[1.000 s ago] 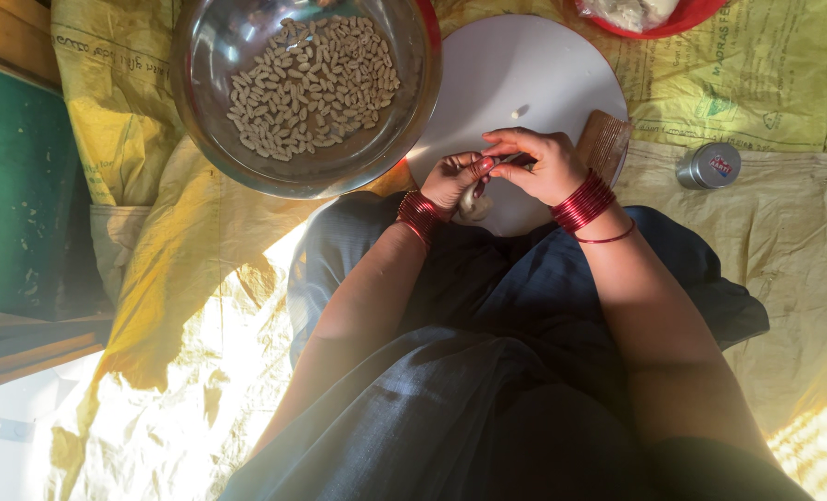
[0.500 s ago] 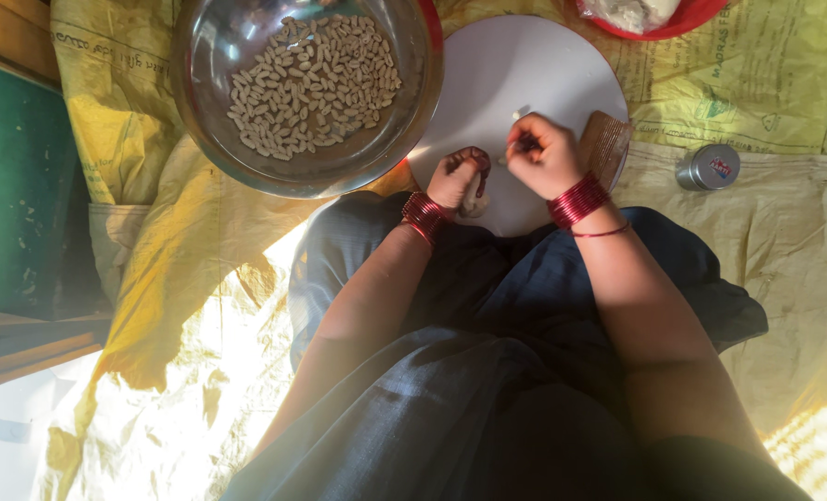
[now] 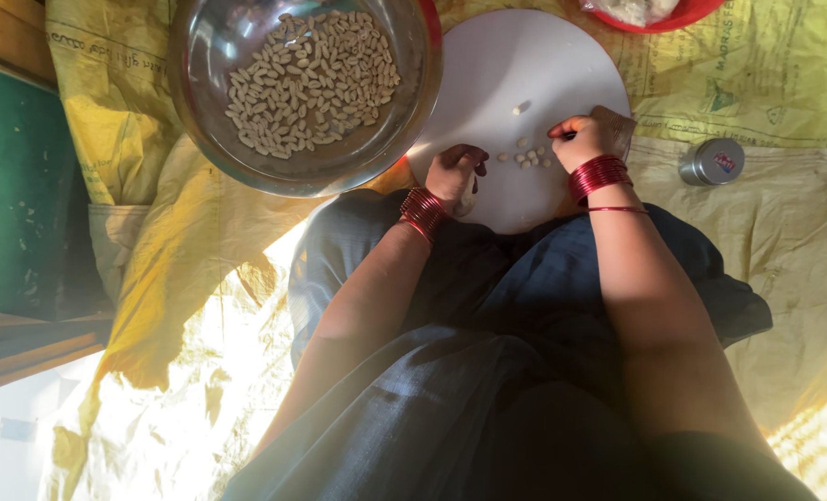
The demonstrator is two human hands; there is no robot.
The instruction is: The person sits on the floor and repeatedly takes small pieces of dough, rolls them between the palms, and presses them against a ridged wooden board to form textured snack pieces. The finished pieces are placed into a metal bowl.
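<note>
Now, over the white board: left hand curled at its near edge, grip hidden; right hand pinching, contents unseen. Nuts lie between; hands were joined earlier, now parted.

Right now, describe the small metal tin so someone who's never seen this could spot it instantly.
Start at the round white board in front of the person, where the right hand rests. Go past that hand, off the board's edge, onto the pale cloth. The small metal tin lies there alone on its side: a short silver cylinder, far smaller than the big steel bowl of pale pieces beyond the left hand.
</note>
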